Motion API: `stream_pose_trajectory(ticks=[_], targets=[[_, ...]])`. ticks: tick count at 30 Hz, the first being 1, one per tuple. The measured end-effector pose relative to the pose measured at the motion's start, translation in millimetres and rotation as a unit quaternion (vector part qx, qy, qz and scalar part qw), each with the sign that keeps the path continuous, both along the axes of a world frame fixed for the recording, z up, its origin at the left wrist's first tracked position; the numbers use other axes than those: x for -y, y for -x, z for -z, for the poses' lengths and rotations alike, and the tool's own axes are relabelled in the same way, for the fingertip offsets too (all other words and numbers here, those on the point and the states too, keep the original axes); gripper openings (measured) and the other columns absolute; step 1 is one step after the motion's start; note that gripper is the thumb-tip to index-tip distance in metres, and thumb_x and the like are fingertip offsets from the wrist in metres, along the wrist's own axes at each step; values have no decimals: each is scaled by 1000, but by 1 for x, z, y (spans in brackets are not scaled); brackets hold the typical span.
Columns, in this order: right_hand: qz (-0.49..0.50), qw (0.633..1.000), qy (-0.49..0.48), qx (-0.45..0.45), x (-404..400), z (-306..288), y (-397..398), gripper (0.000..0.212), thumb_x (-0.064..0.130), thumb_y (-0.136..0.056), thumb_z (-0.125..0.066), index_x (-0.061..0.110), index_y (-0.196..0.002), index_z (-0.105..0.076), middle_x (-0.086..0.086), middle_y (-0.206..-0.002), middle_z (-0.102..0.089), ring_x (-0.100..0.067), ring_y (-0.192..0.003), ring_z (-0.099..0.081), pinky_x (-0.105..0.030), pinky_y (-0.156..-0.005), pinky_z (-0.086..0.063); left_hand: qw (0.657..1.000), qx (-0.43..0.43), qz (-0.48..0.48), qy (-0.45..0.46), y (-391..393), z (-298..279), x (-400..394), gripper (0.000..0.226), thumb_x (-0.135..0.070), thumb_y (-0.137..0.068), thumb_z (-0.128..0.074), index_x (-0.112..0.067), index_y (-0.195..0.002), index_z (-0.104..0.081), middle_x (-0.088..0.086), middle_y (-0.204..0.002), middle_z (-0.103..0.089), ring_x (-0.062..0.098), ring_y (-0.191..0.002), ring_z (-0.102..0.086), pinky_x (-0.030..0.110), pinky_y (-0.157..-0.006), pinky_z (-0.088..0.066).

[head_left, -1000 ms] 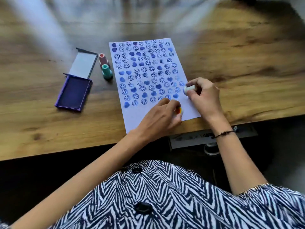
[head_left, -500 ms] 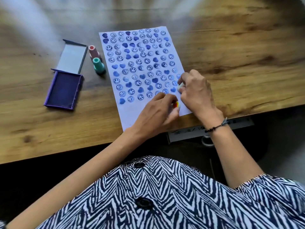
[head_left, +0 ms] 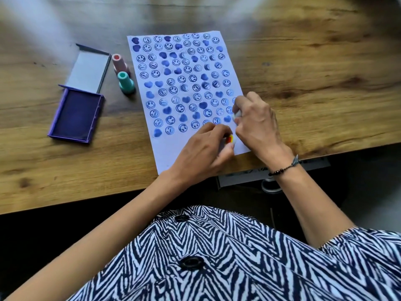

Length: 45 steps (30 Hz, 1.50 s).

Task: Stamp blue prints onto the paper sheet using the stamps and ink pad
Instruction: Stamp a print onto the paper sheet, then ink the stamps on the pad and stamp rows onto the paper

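A white paper sheet (head_left: 171, 155) lies on the wooden table, covered with several rows of blue smiley and heart prints. My left hand (head_left: 201, 153) rests on the sheet's lower right part, closed around a stamp with a red and yellow top (head_left: 230, 139). My right hand (head_left: 258, 124) is at the sheet's right edge, closed on a white stamp (head_left: 237, 115) pressed down towards the paper. Left of the sheet, the purple ink pad (head_left: 76, 115) lies open with its lid (head_left: 89, 70) folded back. A pink stamp (head_left: 119, 63) and a teal stamp (head_left: 126, 83) stand upright between pad and sheet.
The wooden table (head_left: 314, 72) runs wide to the right of the sheet. Its front edge passes just below my hands. Under the edge a white box (head_left: 243, 179) and a round object show on the dark floor. My zebra-patterned clothing fills the bottom.
My right hand has moved down and left along the sheet's right edge with the white stamp, closer to my left hand. The left hand has stayed put.
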State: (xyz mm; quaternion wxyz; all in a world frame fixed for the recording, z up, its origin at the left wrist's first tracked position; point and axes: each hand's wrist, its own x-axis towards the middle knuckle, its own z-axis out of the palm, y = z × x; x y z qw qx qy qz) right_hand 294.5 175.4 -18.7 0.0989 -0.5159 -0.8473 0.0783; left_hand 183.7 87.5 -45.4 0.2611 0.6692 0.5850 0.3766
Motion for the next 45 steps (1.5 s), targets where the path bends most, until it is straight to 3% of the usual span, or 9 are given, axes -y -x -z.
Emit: stream_pose_trajectory(ticks=[8,11,15,20,23,30,35,40,45], targets=[[-4,999,33,-14,-5,-3,-2,12,0,-78,-50,7,-86,-56,-16,-93,-56,-36,-80,-58,-34,-63,-44,1000,2,2,2,0,-2,1,39,-33,-82,-38,-2,-99,-55,17,-84,-61,20,-87,-48,30,-77,-38],[23,992,69,-102,-8,-10,-12,15,2,-75,-57,9,-86,-63,-17,-93,-61,-35,-83,-62,-42,-72,-54,1000,19,-6,8,0,-3,1,38,-34,-82,-39,-4,-99,-55,16,-87,-62,28,-88,-55,33,-79,-39],[129,938,69,-314,3,-35,-34,12,4,-78,-62,15,-83,-63,-12,-85,-66,-25,-62,-67,-23,-50,-55,998,66,-18,10,2,-3,-1,40,-38,-82,-39,-6,-101,-56,12,-93,-65,24,-88,-58,28,-79,-42],[159,864,200,-434,27,-40,-35,20,2,-77,-66,21,-75,-61,0,-69,-61,-10,-43,-61,-27,-52,-55,985,161,-59,10,7,-7,-2,29,-31,-85,-51,-9,-103,-57,1,-95,-62,6,-82,-57,13,-77,-43],[130,831,258,-476,40,-40,-26,15,2,-78,-67,16,-79,-62,-2,-69,-61,-11,-45,-61,-23,-51,-56,962,257,-63,62,7,-11,-2,26,-38,-82,-52,-21,-102,-57,-12,-91,-61,0,-82,-57,21,-83,-47],[94,837,253,-475,49,-38,-13,10,3,-79,-66,11,-84,-63,-6,-73,-64,-11,-48,-61,-25,-57,-58,928,364,-40,67,6,-23,1,17,-12,-88,-54,-9,-104,-59,-6,-85,-63,0,-73,-57,18,-75,-47],[84,834,250,-485,49,-34,-7,9,2,-79,-66,10,-83,-63,-3,-70,-64,-9,-49,-60,-23,-57,-55,941,325,-60,71,9,-26,-1,13,-9,-87,-56,-11,-99,-61,-9,-78,-63,-6,-68,-58,12,-70,-45],[63,832,255,-488,50,-30,8,8,2,-80,-65,2,-86,-60,-3,-66,-62,-12,-47,-58,-22,-53,-51,936,327,-96,90,19,-28,4,11,-16,-85,-58,-10,-92,-64,2,-71,-61,9,-67,-55,19,-67,-46],[-9,877,270,-398,45,-26,49,8,6,-78,-67,8,-83,-61,-5,-67,-63,-16,-51,-61,-29,-56,-53,945,252,-169,124,54,-28,17,11,-12,-86,-56,-16,-90,-66,2,-75,-63,14,-73,-54,30,-72,-44]])
